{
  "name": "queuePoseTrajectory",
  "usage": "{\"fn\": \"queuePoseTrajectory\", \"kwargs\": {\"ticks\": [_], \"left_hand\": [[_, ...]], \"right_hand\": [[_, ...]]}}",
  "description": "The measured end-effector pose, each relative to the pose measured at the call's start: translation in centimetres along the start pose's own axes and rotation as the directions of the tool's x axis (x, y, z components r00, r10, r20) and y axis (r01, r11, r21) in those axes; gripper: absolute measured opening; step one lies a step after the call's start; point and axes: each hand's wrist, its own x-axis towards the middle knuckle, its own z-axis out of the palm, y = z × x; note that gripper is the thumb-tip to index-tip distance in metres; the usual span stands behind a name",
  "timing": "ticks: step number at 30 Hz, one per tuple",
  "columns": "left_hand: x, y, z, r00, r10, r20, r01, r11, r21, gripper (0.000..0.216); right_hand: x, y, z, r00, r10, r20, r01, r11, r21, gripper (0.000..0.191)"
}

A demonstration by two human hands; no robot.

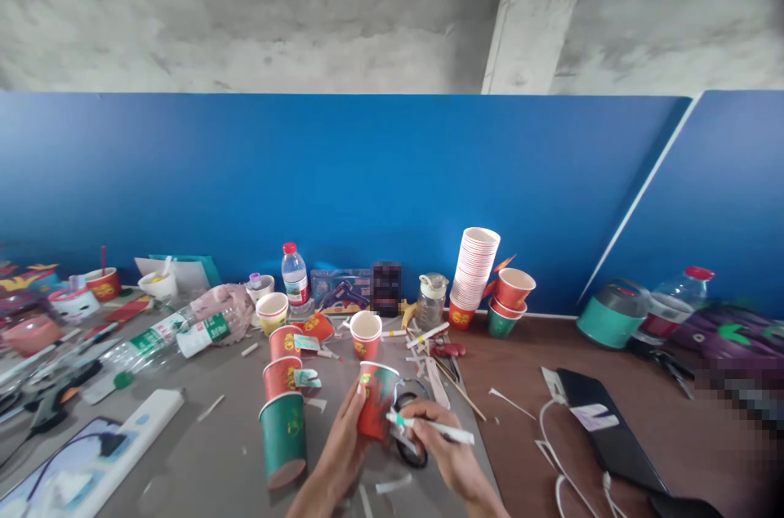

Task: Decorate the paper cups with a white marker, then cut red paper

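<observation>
My left hand is closed around the side of a red paper cup with green patches on it, tilted near the table's front. My right hand grips a white marker, and its green tip end meets or nearly meets the cup's right side. Black-handled scissors lie partly hidden behind my right hand. Just beyond the held cup stands another red paper cup. To the left, a green paper cup lies in line with red paper cups.
A tall stack of paper cups stands at the back beside a glass jar. Plastic bottles and a white power strip lie left. On the brown table at right are a black power bank with white cables and a teal container.
</observation>
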Motion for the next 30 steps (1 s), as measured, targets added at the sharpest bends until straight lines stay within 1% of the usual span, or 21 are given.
{"fn": "queuePoseTrajectory", "kwargs": {"ticks": [2, 3, 4, 6, 8, 10, 11, 12, 15, 16, 17, 18, 21, 22, 23, 24, 27, 29, 30], "left_hand": [[-0.1, -0.2, 0.0, 0.999, -0.022, 0.034, 0.021, 1.000, 0.015, 0.047], [-0.2, -0.3, 0.0, 0.998, -0.037, 0.055, 0.036, 0.999, 0.019, 0.043], [-0.2, -0.4, -0.1, 0.996, -0.051, 0.074, 0.050, 0.999, 0.020, 0.041], [-0.2, -0.5, -0.2, 0.993, -0.076, 0.093, 0.076, 0.997, 0.007, 0.039], [0.0, -0.5, -0.4, 0.994, -0.093, 0.063, 0.094, 0.995, -0.017, 0.038], [0.1, -0.3, -0.5, 0.995, -0.103, 0.018, 0.104, 0.994, -0.041, 0.037], [0.1, -0.3, -0.5, 0.994, -0.108, 0.013, 0.108, 0.993, -0.048, 0.037], [0.0, -0.2, -0.4, 0.993, -0.115, 0.023, 0.116, 0.992, -0.049, 0.038], [-0.2, 0.0, -0.2, 0.986, -0.149, 0.081, 0.151, 0.988, -0.027, 0.042], [-0.2, 0.1, -0.1, 0.982, -0.163, 0.092, 0.165, 0.986, -0.021, 0.043], [-0.3, 0.1, 0.0, 0.981, -0.174, 0.091, 0.177, 0.984, -0.022, 0.043], [-0.3, 0.2, 0.0, 0.980, -0.180, 0.083, 0.183, 0.983, -0.031, 0.042], [-0.3, 0.5, 0.1, 0.983, -0.182, 0.024, 0.183, 0.981, -0.071, 0.040], [-0.3, 0.6, 0.0, 0.984, -0.181, 0.009, 0.181, 0.980, -0.080, 0.039], [-0.3, 0.6, 0.0, 0.983, -0.181, 0.007, 0.181, 0.980, -0.083, 0.040], [-0.3, 0.6, 0.0, 0.983, -0.182, 0.017, 0.183, 0.980, -0.083, 0.041], [-0.3, 0.5, 0.0, 0.979, -0.192, 0.071, 0.197, 0.978, -0.071, 0.043], [-0.4, 0.4, 0.0, 0.977, -0.196, 0.087, 0.202, 0.978, -0.062, 0.043], [-0.3, 0.4, 0.0, 0.978, -0.197, 0.075, 0.202, 0.977, -0.064, 0.043]], "right_hand": [[0.2, -0.2, -0.1, 0.990, -0.055, -0.128, 0.053, 0.998, -0.019, 0.032], [0.2, -0.3, -0.2, 0.981, -0.078, -0.179, 0.074, 0.997, -0.031, 0.033], [0.2, -0.3, -0.2, 0.974, -0.093, -0.206, 0.086, 0.995, -0.039, 0.033], [0.2, -0.4, -0.1, 0.978, -0.088, -0.189, 0.084, 0.996, -0.026, 0.032], [0.1, -0.4, 0.1, 0.995, -0.045, -0.090, 0.047, 0.999, 0.018, 0.031], [0.0, -0.4, 0.2, 1.000, 0.000, 0.000, 0.000, 0.998, 0.056, 0.032], [0.0, -0.5, 0.2, 1.000, 0.007, -0.002, -0.007, 0.998, 0.060, 0.033], [0.1, -0.6, 0.2, 0.999, 0.002, -0.037, 0.000, 0.999, 0.053, 0.033], [0.2, -0.8, -0.1, 0.974, -0.068, -0.215, 0.071, 0.997, 0.008, 0.034], [0.3, -0.8, -0.1, 0.967, -0.087, -0.240, 0.089, 0.996, -0.002, 0.033], [0.3, -0.7, -0.2, 0.967, -0.094, -0.236, 0.096, 0.995, -0.005, 0.033], [0.3, -0.6, -0.2, 0.975, -0.087, -0.203, 0.090, 0.996, 0.003, 0.032], [0.2, -0.2, 0.0, 0.999, -0.029, -0.032, 0.031, 0.998, 0.056, 0.032], [0.2, -0.1, 0.0, 1.000, -0.019, -0.003, 0.019, 0.997, 0.069, 0.032], [0.2, -0.1, 0.1, 1.000, -0.018, -0.006, 0.018, 0.997, 0.073, 0.032], [0.2, -0.1, 0.1, 0.999, -0.025, -0.039, 0.028, 0.998, 0.064, 0.033], [0.3, -0.2, -0.1, 0.978, -0.084, -0.193, 0.085, 0.996, -0.001, 0.034], [0.3, -0.1, -0.2, 0.972, -0.107, -0.211, 0.102, 0.994, -0.033, 0.034], [0.3, -0.1, -0.2, 0.978, -0.099, -0.183, 0.095, 0.995, -0.030, 0.033]]}}
